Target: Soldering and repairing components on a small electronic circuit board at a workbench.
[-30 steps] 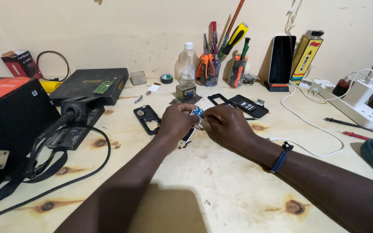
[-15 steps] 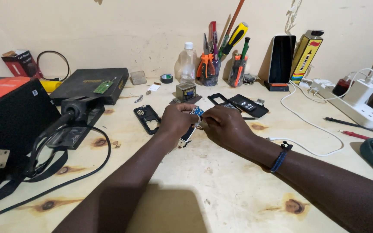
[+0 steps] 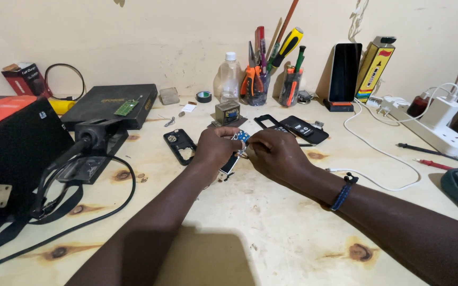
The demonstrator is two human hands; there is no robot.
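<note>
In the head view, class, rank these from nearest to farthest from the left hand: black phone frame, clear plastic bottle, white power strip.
1. Black phone frame, just left of the left hand.
2. Clear plastic bottle, behind, by the wall.
3. White power strip, far right.

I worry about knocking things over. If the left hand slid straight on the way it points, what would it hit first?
Probably the small boxy transformer just beyond the left hand; depth is hard to judge.
</note>
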